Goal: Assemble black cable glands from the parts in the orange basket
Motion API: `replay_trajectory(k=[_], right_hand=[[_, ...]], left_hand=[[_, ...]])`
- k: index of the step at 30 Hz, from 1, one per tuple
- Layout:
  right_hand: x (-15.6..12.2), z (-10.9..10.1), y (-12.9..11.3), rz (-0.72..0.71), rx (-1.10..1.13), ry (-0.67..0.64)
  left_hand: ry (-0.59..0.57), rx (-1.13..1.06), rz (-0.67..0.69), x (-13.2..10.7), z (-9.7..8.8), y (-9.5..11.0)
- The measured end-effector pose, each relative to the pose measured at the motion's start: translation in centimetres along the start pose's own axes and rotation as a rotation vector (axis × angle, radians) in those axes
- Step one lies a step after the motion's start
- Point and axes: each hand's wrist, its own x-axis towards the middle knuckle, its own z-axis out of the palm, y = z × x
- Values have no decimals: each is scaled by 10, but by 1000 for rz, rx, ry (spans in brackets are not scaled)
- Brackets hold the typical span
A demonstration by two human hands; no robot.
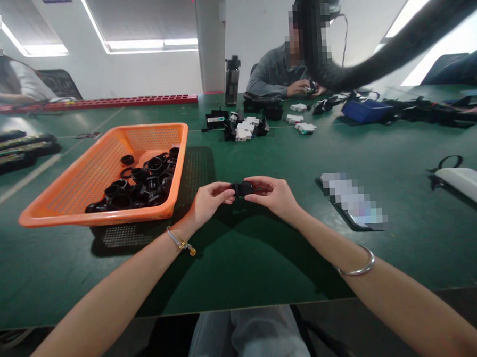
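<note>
Between my two hands, above the green table (243, 274), is a small black plastic part (242, 189). My left hand (211, 200) pinches its left end between thumb and fingers. On the other end, the fingertips of my right hand (274, 197) are closed too. Whether it is one piece or two joined pieces, I cannot tell. To the left of my left hand stands an orange perforated basket (78, 173). Inside it lies a heap of black ring-shaped and tubular plastic parts (142, 179), mostly towards its right side.
Right of my hands lies a phone (349, 202), and a white object (468, 185) with a black strap beyond it. Further back are black and white parts (246, 127), a dark bottle (232, 82) and a blue bin (366, 111). A co-worker (275, 72) sits opposite.
</note>
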Motion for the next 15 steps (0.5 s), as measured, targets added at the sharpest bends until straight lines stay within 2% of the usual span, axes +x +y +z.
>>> replay_trajectory(k=[7,15], right_hand=[[0,0,2,-12,30,-1],[0,0,3,-22,38,-6]], left_hand=[[-4,44,85,-1,-2,-2],[7,-51,42,-3,-2,0]])
